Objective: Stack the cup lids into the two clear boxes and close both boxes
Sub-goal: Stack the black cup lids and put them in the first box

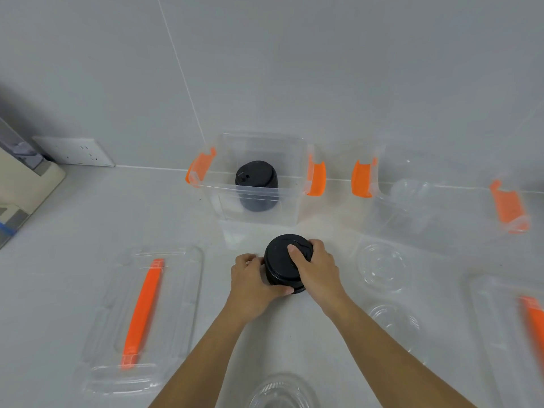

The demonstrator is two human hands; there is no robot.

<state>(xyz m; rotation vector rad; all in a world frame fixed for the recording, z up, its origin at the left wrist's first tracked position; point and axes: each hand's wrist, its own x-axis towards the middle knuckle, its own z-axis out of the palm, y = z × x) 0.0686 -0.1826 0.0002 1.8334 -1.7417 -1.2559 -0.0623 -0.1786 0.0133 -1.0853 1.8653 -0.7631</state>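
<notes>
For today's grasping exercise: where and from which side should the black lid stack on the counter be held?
Grip the black lid stack around its round sides, one hand from each flank, as the left hand and right hand do: it stands upright, loose lids needing support.

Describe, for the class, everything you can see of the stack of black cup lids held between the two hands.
The stack of black cup lids is a short round column of matte black lids that look like plastic, nested one on another. The top lid shows a raised rim and a small moulded sip feature. It appears upright on the white counter, in front of the left clear box. The left hand grips its side; the right hand lies over its top and right edge.
</notes>
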